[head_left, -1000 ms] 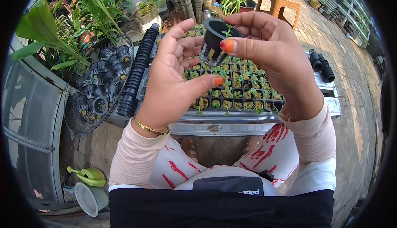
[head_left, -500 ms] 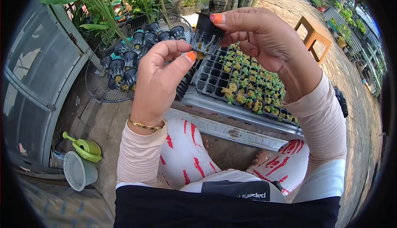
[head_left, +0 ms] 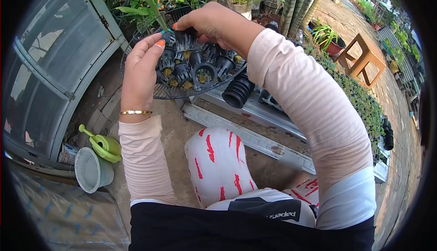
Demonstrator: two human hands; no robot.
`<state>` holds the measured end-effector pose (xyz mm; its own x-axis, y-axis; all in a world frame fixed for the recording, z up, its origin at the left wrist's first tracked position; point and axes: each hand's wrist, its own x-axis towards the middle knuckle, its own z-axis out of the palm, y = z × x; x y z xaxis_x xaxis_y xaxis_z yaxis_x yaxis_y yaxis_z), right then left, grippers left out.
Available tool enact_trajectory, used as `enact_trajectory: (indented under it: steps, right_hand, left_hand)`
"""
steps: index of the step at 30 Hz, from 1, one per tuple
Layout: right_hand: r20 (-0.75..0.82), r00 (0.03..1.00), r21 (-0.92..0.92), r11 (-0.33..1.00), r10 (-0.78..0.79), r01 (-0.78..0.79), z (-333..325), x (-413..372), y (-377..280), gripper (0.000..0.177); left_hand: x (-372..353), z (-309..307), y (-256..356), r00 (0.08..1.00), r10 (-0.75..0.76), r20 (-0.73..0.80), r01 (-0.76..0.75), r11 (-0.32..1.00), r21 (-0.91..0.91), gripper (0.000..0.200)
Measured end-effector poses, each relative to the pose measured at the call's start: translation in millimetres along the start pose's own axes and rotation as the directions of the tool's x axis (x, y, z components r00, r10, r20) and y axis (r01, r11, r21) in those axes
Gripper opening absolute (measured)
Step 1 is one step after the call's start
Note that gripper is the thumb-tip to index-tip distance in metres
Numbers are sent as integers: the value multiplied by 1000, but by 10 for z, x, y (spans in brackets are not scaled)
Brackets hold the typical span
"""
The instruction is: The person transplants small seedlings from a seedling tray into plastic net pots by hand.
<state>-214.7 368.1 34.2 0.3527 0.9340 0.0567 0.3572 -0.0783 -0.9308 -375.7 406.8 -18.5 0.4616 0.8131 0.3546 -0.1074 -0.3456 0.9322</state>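
My right hand [head_left: 223, 25] reaches over a round black wire basket [head_left: 160, 91] and grips a black net pot [head_left: 184, 39] by its upper part, thumb and fingers on opposite sides. Just to the left, my left hand [head_left: 140, 64] has its fingers and thumb stretched toward the same pots, with nothing visible between them. Several black net pots, some with yellowish sponge inside, crowd the basket; one net pot [head_left: 204, 75] lies with its mouth facing me. Beside the basket lies a nested stack of black pots [head_left: 238, 91].
Seedling trays [head_left: 353, 94] stand on a metal-framed bench [head_left: 255, 114] at right, partly behind my right arm. A green watering can [head_left: 104, 147] and a grey bucket [head_left: 94, 171] sit at lower left. An orange-brown stool [head_left: 362, 62] and potted plants are farther back.
Both hands have moved left from beside the seedling tray to the wire basket, the right hand carrying the net pot. My left hand has come off it. The view has shifted left.
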Motion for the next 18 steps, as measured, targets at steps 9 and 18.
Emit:
enact_trajectory:
  steps: [9, 18]
  right_hand:
    - [82, 996, -690, 720, -23, 73, 285, 197, 316, 62]
    - [51, 984, -677, 718, -173, 161, -390, -143, 68, 48]
  left_hand:
    - [97, -61, -420, 996, -1, 87, -11, 991, 136, 36]
    - [159, 149, -136, 986, 159, 43, -164, 938, 304, 37]
